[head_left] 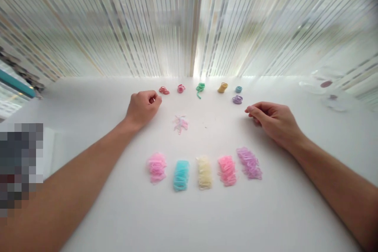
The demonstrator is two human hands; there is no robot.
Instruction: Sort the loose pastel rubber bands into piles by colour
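Note:
My left hand (pixel 144 105) rests on the white table as a loose fist, just left of a small red coil of bands (pixel 163 90). Whatever its curled fingers may hold is hidden. My right hand (pixel 271 121) has thumb and fingertips pinched together, close to a purple coil (pixel 237 99); anything between them is too small to make out. Between the hands lies a little pile of pale pink and white strips (pixel 180 124). Nearer me is a row of thin elastic-like bands in piles: light pink (pixel 157 167), turquoise (pixel 181 175), cream (pixel 204 172), pink (pixel 227 170) and purple (pixel 249 163).
Along the back of the table (pixel 203 220) sit a pink coil (pixel 181 88), a green one (pixel 200 88) with a loose tail, a yellow one (pixel 222 88) and a blue one (pixel 238 89). Clear round containers (pixel 333 102) stand far right. A striped curtain (pixel 165 23) hangs behind.

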